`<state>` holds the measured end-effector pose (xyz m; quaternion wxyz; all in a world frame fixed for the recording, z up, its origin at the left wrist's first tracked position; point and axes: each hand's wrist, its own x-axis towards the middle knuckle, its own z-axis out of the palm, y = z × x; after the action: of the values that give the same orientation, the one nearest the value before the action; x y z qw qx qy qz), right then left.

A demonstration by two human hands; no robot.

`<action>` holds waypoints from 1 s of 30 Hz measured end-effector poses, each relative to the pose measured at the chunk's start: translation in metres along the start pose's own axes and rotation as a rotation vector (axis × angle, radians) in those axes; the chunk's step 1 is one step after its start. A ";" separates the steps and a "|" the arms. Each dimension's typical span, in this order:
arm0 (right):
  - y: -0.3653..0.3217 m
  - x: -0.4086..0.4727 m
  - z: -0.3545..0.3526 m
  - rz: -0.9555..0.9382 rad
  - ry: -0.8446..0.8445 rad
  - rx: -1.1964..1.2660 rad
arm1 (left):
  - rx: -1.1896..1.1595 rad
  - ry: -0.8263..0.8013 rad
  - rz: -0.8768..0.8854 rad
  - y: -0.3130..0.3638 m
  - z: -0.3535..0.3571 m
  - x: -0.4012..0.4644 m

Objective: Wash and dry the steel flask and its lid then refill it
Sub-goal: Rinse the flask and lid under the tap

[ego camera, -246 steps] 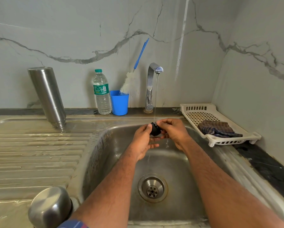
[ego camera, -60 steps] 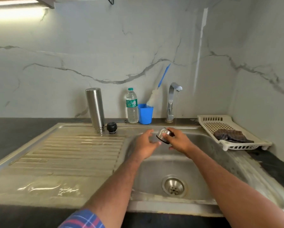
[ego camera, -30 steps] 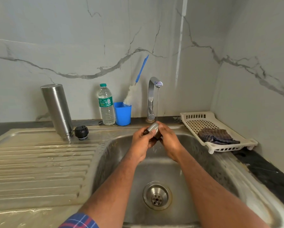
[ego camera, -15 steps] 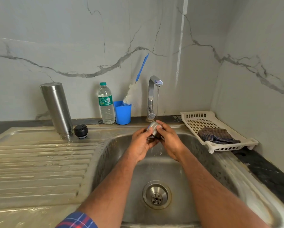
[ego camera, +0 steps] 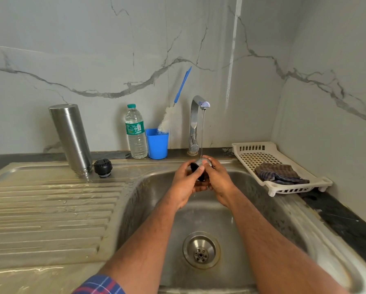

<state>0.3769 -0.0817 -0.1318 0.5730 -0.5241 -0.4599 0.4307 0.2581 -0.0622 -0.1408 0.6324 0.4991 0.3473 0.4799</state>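
Marble-patterned wall panels are backing a steel sink [ego camera: 283,211] with a ribbed draining board on its left side. Water is running in a thin stream from the tap [ego camera: 195,124] onto the steel cap [ego camera: 201,164], which both hands are holding over the basin. The left hand [ego camera: 186,183] is curling its fingers around the dark underside of the cap; the right hand [ego camera: 218,181] is closing on it from the other side, thumb near the top. How tightly each finger is pressing cannot be told.

Two seconds ago the cap was being carried toward the basin, clear of the stream; it is now sitting directly under it, and across the last second it is being turned between the hands. Eight seconds ago a black stopper was under the tap instead. That black stopper [ego camera: 103,167] is now resting on the draining board, just beside the steel flask [ego camera: 71,141], which is standing mouth-down and leaning slightly.

Judgement: the flask body and stopper are already rinsed and draining, and the cap is the last part in the wash step. Drying is not yet started; the checked cloth [ego camera: 277,172] is lying untouched in the white tray [ego camera: 252,145]. Refilling is likely to draw on the water bottle [ego camera: 135,134] beside the blue cup [ego camera: 157,144] holding the bottle brush [ego camera: 167,119].
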 end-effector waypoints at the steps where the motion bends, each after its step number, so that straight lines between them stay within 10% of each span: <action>1: -0.002 -0.001 0.000 0.006 -0.003 -0.020 | 0.068 0.013 0.037 0.000 0.000 0.001; 10: 0.000 -0.006 -0.009 -0.163 -0.149 -0.145 | -0.143 -0.013 -0.252 0.010 -0.003 0.000; 19: 0.002 0.001 0.002 0.071 -0.097 -0.108 | 0.536 -0.003 0.277 -0.008 -0.009 0.009; 30: -0.001 -0.012 -0.013 -0.088 -0.223 -0.209 | -0.085 -0.020 -0.118 0.013 -0.007 -0.002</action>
<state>0.3875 -0.0964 -0.1321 0.4791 -0.5089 -0.5856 0.4106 0.2474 -0.0614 -0.1300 0.6836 0.4555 0.3490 0.4510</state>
